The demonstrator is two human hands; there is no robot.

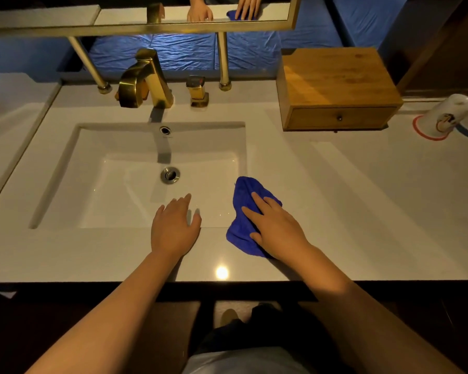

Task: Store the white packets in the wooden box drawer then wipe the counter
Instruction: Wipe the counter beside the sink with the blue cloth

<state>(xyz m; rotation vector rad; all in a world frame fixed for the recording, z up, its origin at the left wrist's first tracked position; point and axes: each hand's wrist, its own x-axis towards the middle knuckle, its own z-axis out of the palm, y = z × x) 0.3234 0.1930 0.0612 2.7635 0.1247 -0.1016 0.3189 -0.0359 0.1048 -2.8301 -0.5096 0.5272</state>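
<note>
The wiping step looks to be in hand. The right hand (274, 225) lies with fingers spread and nearly straight on a blue microfibre cloth (245, 211), pressing it to the white worktop (362, 211) just right of the sink basin (92, 184), in the lower middle of the frame. The left hand (174, 228) rests flat and relaxed on the front edge of the basin, holding nothing, apparently as a brace.

No white packets can be seen anywhere on the worktop. The wooden box (335, 82) sits in the upper right of the frame with its drawer (341, 117) pushed fully in, so what it holds is hidden; judging from this, the packets are probably already stored, though that cannot be confirmed.

The next move likely calls for sliding the cloth under steady flat pressure across the broad bare stretch to the right, then around the box and the gold faucet (143, 79). An upturned paper cup (441, 117) at the far right edge stands close to that path and could be knocked over. The basin holds nothing but its drain stopper (170, 174).
</note>
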